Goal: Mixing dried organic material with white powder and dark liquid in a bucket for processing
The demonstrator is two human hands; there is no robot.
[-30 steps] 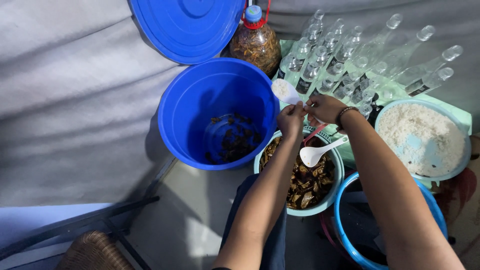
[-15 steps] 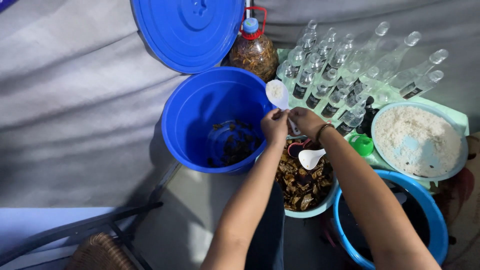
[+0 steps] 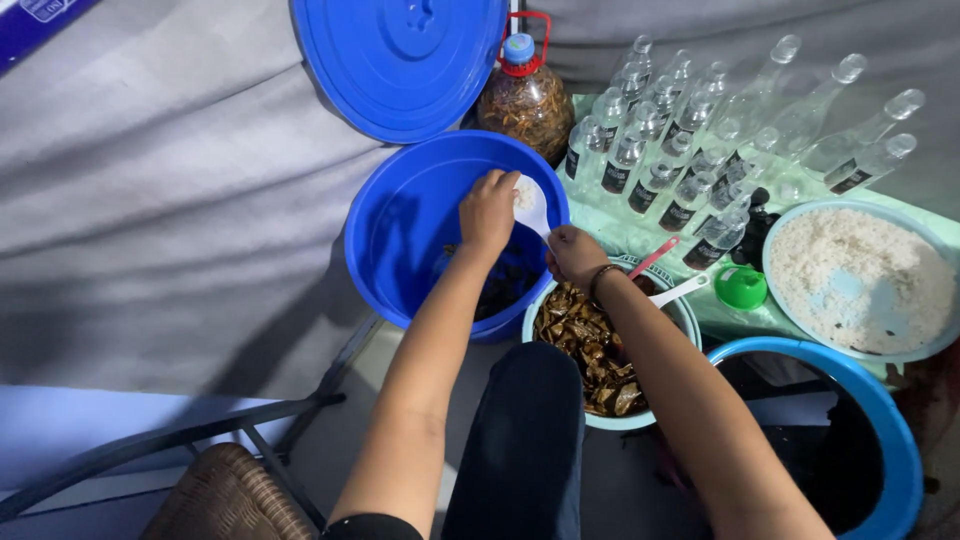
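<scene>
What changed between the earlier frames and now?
Both hands shifted left from over the bowl toward the bucket. Left hand now holds the white scoop over the bucket; right hand sits at its rim. Lid, bottles, rice basin unchanged.

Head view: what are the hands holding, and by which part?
The left hand and right hand together hold a white spoon by its handle, over the blue bucket.

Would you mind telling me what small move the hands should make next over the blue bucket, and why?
Probably tip the white spoon to drop its load into the blue bucket. The left hand holds it over the bucket's opening, with the right hand at the rim beside it and dark pieces already lying inside.
</scene>
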